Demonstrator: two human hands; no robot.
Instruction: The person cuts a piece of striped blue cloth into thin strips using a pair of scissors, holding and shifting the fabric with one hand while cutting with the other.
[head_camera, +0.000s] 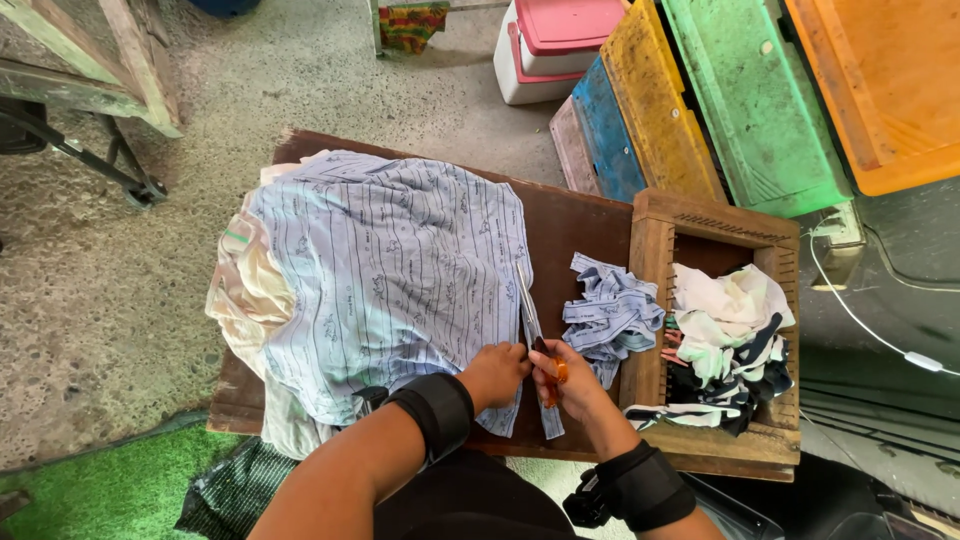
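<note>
**Scissors at the edge of a striped cloth**

The right hand (572, 378) is closed around the orange handles of a pair of scissors (535, 335), fingers (553, 362) curled through and about the loops. The blades point away from the person and run along the right edge of a pale blue striped cloth (390, 270); how far apart the blades stand cannot be told. A narrow strip (548, 415) of the same cloth hangs down past the handles toward the near edge of the bench (580, 225).

The left hand (495, 373) lies just beside the right one, its fingers bent down and pinching the cloth's near-right edge against the bench, right next to the scissors. Both forearms wear dark wrist bands (440, 410).

The striped cloth is spread over the left and middle of the dark wooden bench, on top of a heap of cream and pale fabric (245, 290) that spills off the left side. To the right of the scissors lies a small pile of cut striped strips (612, 312), touching the wall of a wooden crate (650, 250). The crate holds a jumble of white, dark and striped scraps (730, 345).

Beyond the bench lean painted boards (700, 90) in blue, yellow, green and orange, with a pink-and-white box (550, 45) behind them.
</note>
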